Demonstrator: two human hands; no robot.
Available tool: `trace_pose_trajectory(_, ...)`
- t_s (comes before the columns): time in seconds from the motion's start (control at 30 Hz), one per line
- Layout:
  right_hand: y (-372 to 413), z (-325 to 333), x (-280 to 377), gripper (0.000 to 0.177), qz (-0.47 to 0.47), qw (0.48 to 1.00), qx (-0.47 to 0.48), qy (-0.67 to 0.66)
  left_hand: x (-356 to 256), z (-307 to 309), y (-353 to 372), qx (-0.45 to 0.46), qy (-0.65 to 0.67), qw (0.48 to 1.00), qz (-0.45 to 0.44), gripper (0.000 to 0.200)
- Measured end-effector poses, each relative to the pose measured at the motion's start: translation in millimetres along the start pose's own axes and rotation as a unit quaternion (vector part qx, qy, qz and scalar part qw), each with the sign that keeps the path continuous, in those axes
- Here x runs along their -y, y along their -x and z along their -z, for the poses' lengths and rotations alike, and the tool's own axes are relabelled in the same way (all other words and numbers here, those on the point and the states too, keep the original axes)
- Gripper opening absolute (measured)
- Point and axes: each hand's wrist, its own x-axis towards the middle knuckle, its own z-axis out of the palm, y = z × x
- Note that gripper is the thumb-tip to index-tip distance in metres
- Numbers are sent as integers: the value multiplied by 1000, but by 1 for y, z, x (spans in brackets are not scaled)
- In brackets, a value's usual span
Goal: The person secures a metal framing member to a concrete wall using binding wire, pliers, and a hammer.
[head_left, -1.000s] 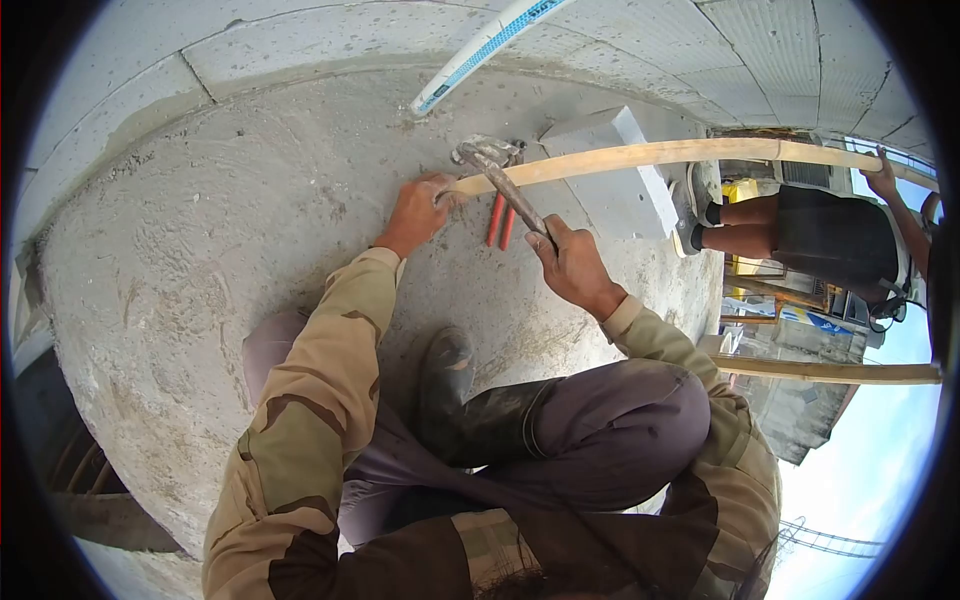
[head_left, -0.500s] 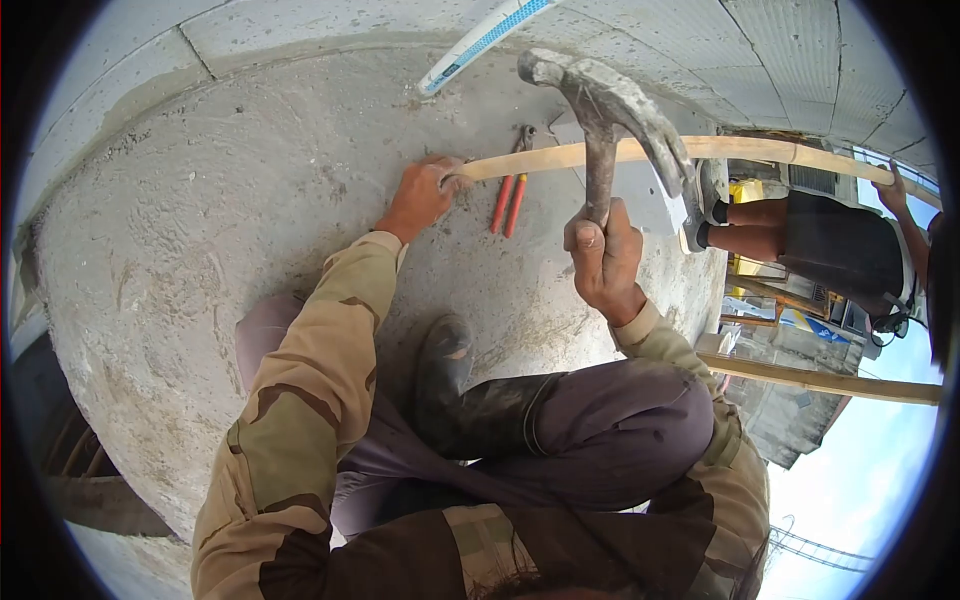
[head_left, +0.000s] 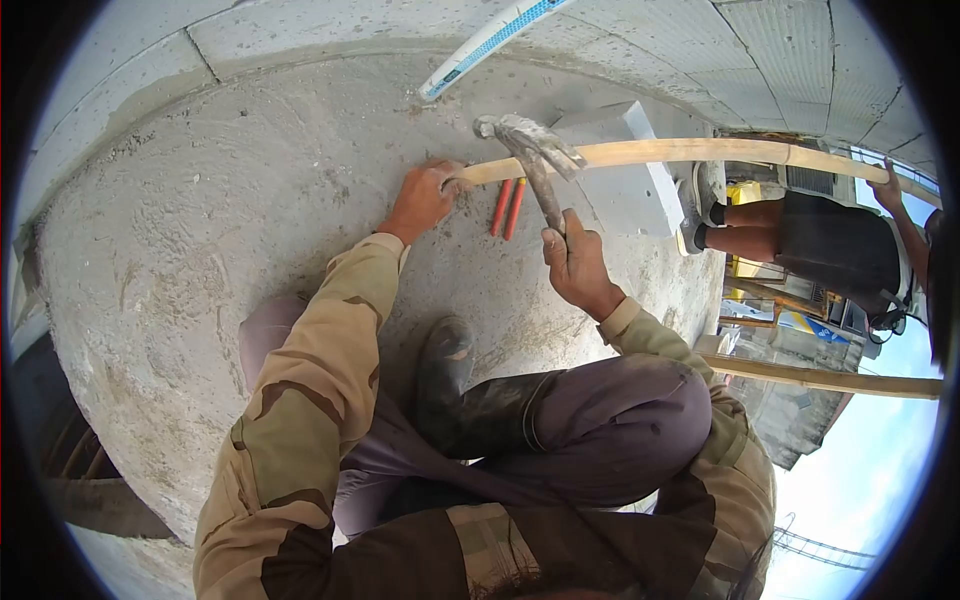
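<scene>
My right hand (head_left: 580, 268) is closed round the handle of a claw hammer (head_left: 545, 185), whose worn, cement-stained head is raised in front of a long wooden strip (head_left: 690, 150). At the strip's left end, my left hand (head_left: 424, 200) grips it with fingers closed. Whether those fingers also pinch something small, I cannot make out. Red-handled pliers (head_left: 508, 210) lie on the concrete floor just right of my left hand, their jaws hidden behind the strip and hammer.
A pale block (head_left: 630, 195) lies on the floor (head_left: 250, 200) beyond the hammer. A white-and-blue pipe (head_left: 485, 50) stands near the block wall (head_left: 330, 28). At right, a person in black shorts (head_left: 840, 240) has a hand (head_left: 886, 188) on the strip's far end. My boot (head_left: 447, 370) is below.
My right hand has brought the hammer left and its head down toward the strip's left end. More of the pale block shows. My left hand stays in place on the strip.
</scene>
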Motion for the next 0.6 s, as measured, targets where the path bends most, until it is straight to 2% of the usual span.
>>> trace_pose_trajectory(0.03,0,-13,-18,29,-80,988,81,107,-1,-1,1,7,-2,1000,12,28)
trace_pose_trajectory(0.07,-3,-20,-19,26,-91,993,39,63,0,-2,1,5,-2,1000,8,28)
trace_pose_trajectory(0.1,-15,-16,-13,26,-82,994,36,66,4,-2,-3,4,-3,1000,-2,30)
trace_pose_trajectory(0.17,-17,2,20,28,-122,991,-14,-45,8,-8,9,13,4,1000,7,32)
trace_pose_trajectory(0.2,-18,13,33,29,-79,993,-45,-74,8,-9,9,-4,0,1000,6,42)
trace_pose_trajectory(0.23,-16,16,36,29,-79,993,-46,-75,7,-8,4,-24,-7,1000,2,54)
trace_pose_trajectory(0.27,-15,18,38,29,-14,992,-85,-94,5,-6,2,-24,-9,1000,1,54)
trace_pose_trajectory(0.3,-12,18,40,30,49,985,-123,-113,-2,-5,5,-83,-51,995,21,65)
trace_pose_trajectory(0.33,-7,10,31,29,51,986,-105,-116,-5,-6,7,-143,-92,984,42,77)
trace_pose_trajectory(0.37,-4,-5,15,29,50,986,-105,-118,-6,-6,7,-142,-94,984,44,77)
trace_pose_trajectory(0.43,-3,-36,-15,28,-108,991,60,46,-6,-8,9,-110,-98,985,95,87)
trace_pose_trajectory(0.5,-16,-40,-15,28,-119,991,61,8,-9,-7,11,-111,-91,984,101,85)
trace_pose_trajectory(0.6,-20,-14,19,26,-100,995,11,-19,-12,-15,16,-105,-75,983,126,77)
